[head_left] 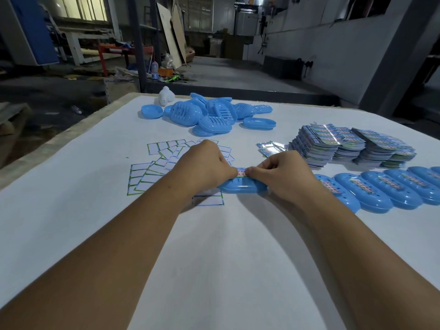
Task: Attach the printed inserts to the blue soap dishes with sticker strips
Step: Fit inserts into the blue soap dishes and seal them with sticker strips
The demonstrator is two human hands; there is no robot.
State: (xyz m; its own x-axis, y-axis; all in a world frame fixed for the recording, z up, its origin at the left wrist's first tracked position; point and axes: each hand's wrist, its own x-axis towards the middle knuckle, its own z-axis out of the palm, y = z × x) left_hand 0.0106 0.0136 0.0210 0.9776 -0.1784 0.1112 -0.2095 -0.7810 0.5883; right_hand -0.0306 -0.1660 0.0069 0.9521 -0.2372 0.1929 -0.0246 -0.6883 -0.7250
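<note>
**Operator:** State the position of the work item.

**Inspector:** One blue soap dish [241,186] lies on the white table [71,234], centred between both hands. A printed insert [242,172] rests on top of it. The left hand [204,163] and the right hand [283,173] meet over the dish, fingers curled, thumbs and fingertips pinching the insert at its middle. The hands cover both ends of the dish.

**Operator:** Surrounding items?

**Inspector:** Sticker sheets [166,158] are scattered beside and behind the left hand; one sheet [208,200] lies partly under the left wrist and touches the dish's near edge. A row of finished dishes [390,189], each bearing an insert, runs along the right side, overlapping one another. Behind that row stand stacks of inserts [350,146], with a few loose inserts [270,147] just beyond the right hand. A pile of bare dishes [207,113] occupies the far table edge, a white object [166,96] beside it.

**Operator:** Obstructions?

**Inspector:** Both forearms cross the near table. Whether a strip is under the fingers cannot be determined.
</note>
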